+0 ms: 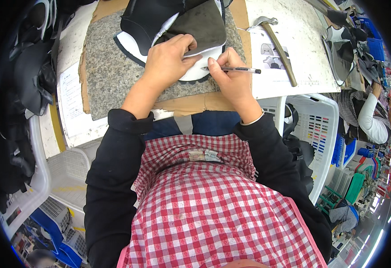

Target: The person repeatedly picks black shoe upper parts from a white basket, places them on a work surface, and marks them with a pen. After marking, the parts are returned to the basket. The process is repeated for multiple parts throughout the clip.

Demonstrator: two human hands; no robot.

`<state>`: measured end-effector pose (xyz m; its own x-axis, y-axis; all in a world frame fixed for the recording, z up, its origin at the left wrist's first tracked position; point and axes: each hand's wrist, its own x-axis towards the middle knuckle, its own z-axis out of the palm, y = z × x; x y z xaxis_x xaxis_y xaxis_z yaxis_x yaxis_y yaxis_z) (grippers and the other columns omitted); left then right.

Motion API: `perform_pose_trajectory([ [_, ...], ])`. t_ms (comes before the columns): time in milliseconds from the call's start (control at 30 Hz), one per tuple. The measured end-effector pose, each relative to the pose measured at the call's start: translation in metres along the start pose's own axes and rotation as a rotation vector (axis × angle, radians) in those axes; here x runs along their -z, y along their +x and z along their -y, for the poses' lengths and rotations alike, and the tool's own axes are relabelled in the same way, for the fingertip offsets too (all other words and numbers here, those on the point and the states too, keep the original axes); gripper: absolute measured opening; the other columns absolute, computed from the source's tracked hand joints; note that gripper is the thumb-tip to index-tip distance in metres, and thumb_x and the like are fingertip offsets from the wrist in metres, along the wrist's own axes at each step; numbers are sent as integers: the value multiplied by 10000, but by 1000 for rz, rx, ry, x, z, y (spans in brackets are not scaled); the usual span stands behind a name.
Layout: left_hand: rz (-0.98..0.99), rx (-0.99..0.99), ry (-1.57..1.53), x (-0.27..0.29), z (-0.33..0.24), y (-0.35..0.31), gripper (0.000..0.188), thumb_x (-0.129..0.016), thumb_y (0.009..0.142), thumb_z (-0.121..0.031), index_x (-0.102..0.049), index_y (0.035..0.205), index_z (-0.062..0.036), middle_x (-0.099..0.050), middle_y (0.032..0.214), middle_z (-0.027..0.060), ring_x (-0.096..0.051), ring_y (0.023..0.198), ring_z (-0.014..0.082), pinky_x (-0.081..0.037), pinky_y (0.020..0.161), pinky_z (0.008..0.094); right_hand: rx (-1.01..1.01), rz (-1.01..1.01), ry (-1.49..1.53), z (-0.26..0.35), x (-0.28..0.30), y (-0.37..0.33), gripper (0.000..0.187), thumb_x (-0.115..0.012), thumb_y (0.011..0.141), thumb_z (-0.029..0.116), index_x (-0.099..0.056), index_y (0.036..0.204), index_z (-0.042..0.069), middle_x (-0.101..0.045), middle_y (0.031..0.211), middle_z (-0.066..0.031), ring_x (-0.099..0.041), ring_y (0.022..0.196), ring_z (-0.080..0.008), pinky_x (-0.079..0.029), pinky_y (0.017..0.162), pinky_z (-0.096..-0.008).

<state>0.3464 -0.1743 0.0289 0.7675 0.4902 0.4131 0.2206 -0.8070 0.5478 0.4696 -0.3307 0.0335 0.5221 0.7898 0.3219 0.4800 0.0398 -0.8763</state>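
Note:
A black leather shoe upper (pixel 144 20) with a white lining lies on a speckled grey stone slab (pixel 110 67). My left hand (pixel 168 58) presses on it, fingers curled and pinching the edge of its dark grey flap (pixel 202 29). Below that edge shows a strip of white lining. My right hand (pixel 233 80) grips a clear pen with a dark cap end (pixel 244 69). The pen's tip points left at the white strip, close to my left fingertips; whether it touches cannot be made out.
A hammer (pixel 279 51) rests on a printed sheet (pixel 302 80) right of the slab. Cardboard (pixel 195 102) lies under the slab. White plastic baskets (pixel 327 138) holding black pieces stand at both sides. More black pieces (pixel 28 85) are heaped at left. Another person (pixel 374 120) sits far right.

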Motion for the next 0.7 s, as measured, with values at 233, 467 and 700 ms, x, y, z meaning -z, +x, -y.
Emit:
perform_pose_trajectory([
  [233,-23,-28,-42,1,-3,-1,253,-816,820,-212,-650,958,-81,-703,912,57,-694,801,293,-542,689,377,-3,15,5,2,1,0,267,-730,946,117,-523,785,63,-513,698,30,-443,665,-56,-390,593,-252],
  [467,-22,-26,-62,0,-4,-5,257,-819,822,-196,-655,972,-68,-698,919,68,-692,814,290,-540,699,369,-8,8,136,-9,3,1,225,-703,976,118,-534,835,75,-541,734,38,-461,626,-44,-393,569,-240],
  [700,103,-110,-97,-30,9,43,367,-798,769,-125,-688,1116,-80,-725,1090,125,-711,1001,346,-571,832,443,-110,-202,496,-23,15,-13,41,-584,1051,103,-598,1039,66,-568,845,2,-472,639,-49,-390,540,-226],
])
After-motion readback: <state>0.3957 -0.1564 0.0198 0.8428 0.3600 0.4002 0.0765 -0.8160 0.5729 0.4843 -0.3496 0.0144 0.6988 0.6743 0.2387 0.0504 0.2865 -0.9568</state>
